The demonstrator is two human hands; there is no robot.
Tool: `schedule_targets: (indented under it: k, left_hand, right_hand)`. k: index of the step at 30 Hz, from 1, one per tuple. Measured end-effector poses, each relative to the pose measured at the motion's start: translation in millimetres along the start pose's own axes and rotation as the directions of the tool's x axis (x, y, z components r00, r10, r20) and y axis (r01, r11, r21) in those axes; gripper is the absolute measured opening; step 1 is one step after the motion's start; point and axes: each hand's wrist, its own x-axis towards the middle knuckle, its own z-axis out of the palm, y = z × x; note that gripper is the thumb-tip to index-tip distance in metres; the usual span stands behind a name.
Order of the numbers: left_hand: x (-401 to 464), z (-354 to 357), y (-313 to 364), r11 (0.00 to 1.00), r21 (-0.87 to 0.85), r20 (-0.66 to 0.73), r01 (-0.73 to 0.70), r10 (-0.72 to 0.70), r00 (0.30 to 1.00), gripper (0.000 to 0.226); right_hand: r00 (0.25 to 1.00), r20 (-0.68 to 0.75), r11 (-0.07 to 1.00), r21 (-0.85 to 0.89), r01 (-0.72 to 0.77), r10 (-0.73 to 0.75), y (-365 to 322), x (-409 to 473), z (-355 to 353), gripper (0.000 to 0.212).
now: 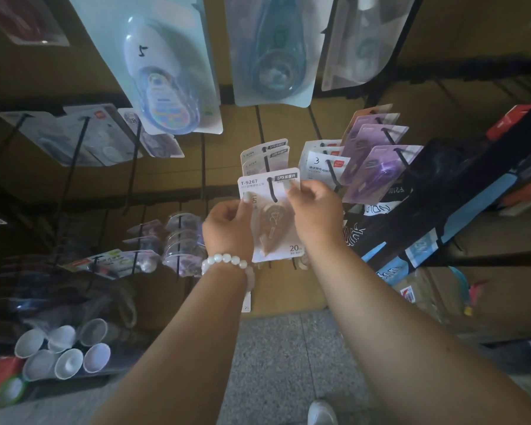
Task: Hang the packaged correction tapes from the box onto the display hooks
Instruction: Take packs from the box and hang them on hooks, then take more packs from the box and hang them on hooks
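In the head view, the left hand [227,230] and right hand [314,210] each pinch a side of the correction tape pack [273,219], already threaded on the black hook [272,190]; best slide it level, back against the hung packs [265,156].

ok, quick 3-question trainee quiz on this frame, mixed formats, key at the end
1. True or false: the T-9267 package is held by both the left hand and the right hand.
2. Multiple choice: the black hook runs through the hang hole of the held card. What hangs directly behind it on that hook? A) purple packages B) more cards of the same white design C) nothing
3. Short answer: what is worn on the left wrist?

Key: 1 true; 2 B, the white cards; 3 a white bead bracelet.
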Motion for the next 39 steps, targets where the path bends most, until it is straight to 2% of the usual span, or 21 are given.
schedule_targets:
  k: [6, 14, 17, 20, 24, 26, 29, 32, 36, 39]
  left_hand:
    - [19.5, 15.4, 4.0, 0.997, -0.073, -0.080, 0.034, -0.040, 0.996, 0.038]
    - [30.2, 23.9, 5.2, 0.991, -0.127, -0.095, 0.033, -0.045, 0.994, 0.042]
    - [32.5, 22.2, -0.2, 0.994, -0.105, -0.082, 0.028, -0.037, 0.996, 0.042]
    - [32.7, 17.1, -9.6, 0.990, -0.136, -0.057, 0.036, -0.044, 0.997, 0.041]
    - [22.2, 4.1, -34.9, 0.995, -0.073, -0.126, 0.068, -0.077, 0.989, 0.038]
    - [15.9, -2.7, -54.0, 0.991, -0.070, -0.147, 0.118, -0.127, 0.981, 0.036]
    - [4.8, -13.2, -89.0, 0.974, -0.052, -0.162, 0.219, -0.224, 0.961, 0.028]
    - [-4.5, -22.8, -127.9, 0.965, 0.012, -0.146, 0.264, -0.259, 0.955, 0.021]
    - [0.2, -31.1, -190.2, 0.930, 0.036, -0.115, 0.365, -0.359, 0.926, 0.021]
    - [10.2, -30.3, -235.4, 0.906, 0.046, -0.107, 0.420, -0.414, 0.904, 0.013]
  right_hand:
    - [0.996, -0.079, 0.998, -0.047, -0.038, 0.034, -4.1, 13.3, 16.3, 0.029]
    - [0.990, -0.099, 0.994, -0.026, -0.105, 0.102, -2.6, 17.8, 24.6, 0.048]
    - [0.983, -0.115, 0.990, -0.005, -0.141, 0.140, 0.4, 12.7, 22.3, 0.043]
    - [0.971, -0.196, 0.991, 0.008, -0.137, 0.136, 12.1, 0.9, 21.5, 0.043]
    - [0.949, -0.292, 0.992, 0.002, -0.125, 0.120, 37.0, -25.3, 24.5, 0.025]
    - [0.951, -0.271, 0.987, -0.018, -0.157, 0.146, 52.1, -42.2, 27.6, 0.019]
    - [0.958, -0.156, 0.964, -0.078, -0.256, 0.241, 81.1, -65.9, 35.4, 0.016]
    - [0.948, -0.078, 0.937, -0.144, -0.317, 0.309, 117.0, -79.2, 46.3, 0.016]
    - [0.907, 0.042, 0.877, -0.279, -0.392, 0.419, 169.2, -85.5, 71.5, 0.018]
    - [0.859, 0.134, 0.830, -0.367, -0.421, 0.495, 214.7, -83.5, 94.9, 0.025]
